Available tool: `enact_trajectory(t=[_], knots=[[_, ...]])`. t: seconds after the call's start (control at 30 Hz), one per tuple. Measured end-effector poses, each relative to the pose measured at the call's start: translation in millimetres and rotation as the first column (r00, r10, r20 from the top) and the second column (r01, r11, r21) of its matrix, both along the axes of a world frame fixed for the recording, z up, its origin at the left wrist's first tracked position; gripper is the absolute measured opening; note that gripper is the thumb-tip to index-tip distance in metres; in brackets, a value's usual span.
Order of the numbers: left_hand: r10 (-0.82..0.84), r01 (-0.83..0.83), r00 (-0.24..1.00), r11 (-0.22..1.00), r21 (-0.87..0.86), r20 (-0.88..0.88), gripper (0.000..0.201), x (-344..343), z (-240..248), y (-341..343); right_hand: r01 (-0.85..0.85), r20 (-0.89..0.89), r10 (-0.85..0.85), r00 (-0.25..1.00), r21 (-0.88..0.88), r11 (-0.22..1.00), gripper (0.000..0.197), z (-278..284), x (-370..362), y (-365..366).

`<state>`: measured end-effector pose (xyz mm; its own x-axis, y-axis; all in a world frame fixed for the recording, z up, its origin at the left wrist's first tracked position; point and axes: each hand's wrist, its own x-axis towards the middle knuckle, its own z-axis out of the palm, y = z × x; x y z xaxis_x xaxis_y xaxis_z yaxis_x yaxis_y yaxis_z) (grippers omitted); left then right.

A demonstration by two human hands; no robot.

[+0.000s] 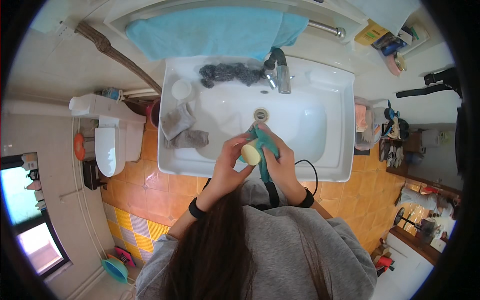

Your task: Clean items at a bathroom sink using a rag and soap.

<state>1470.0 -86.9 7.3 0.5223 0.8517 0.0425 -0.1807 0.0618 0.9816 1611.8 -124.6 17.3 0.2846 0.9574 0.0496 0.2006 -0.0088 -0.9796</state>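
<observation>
Over the near part of the white sink (345, 125), my left hand (229, 164) is closed around a small object with a round, pale yellow end (251, 155). It looks like a cup or jar, but I cannot tell which. My right hand (284, 162) grips a green cloth (268, 143), pressed against the object's side. One end of the cloth hangs down toward me. Both hands meet just on my side of the drain (260, 115). Most of the object's side is hidden by fingers and cloth.
A dark faucet (281, 72) stands at the sink's back. Grey cloths (177, 122), a white round cup (181, 90) and a dark, shiny bundle (230, 73) lie along the left and back rim. A blue towel (215, 30) hangs behind; a toilet (112, 145) stands left.
</observation>
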Motion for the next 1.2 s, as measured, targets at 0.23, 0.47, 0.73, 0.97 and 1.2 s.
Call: enact_trajectory(t=[0.23,0.47,0.73,0.97,1.2], knots=[[0.05,-0.046,0.996,0.997,0.058,-0.072,0.051,-3,0,4,0.099,-0.24,-0.137,0.961,-0.162,0.982,0.035,-2,-8,-4],[0.045,0.029,0.94,0.977,0.211,-0.338,0.056,-3,8,-4,0.093,-0.125,-0.119,0.985,-0.198,0.976,0.034,-5,-15,-8],[0.134,-0.007,0.919,0.946,0.324,-0.37,0.049,-10,-3,-5,0.126,-0.215,-0.193,0.957,-0.29,0.949,0.034,-14,-22,-10],[0.051,0.023,0.934,0.979,0.202,-0.354,0.051,-40,-13,-16,-0.055,-0.19,-0.054,0.98,-0.524,0.85,0.034,-42,-19,8],[0.525,-0.323,0.506,0.851,0.415,-0.684,0.058,-139,-111,4,-0.049,-0.433,-0.228,0.872,-0.54,0.84,0.033,-58,-14,-6]])
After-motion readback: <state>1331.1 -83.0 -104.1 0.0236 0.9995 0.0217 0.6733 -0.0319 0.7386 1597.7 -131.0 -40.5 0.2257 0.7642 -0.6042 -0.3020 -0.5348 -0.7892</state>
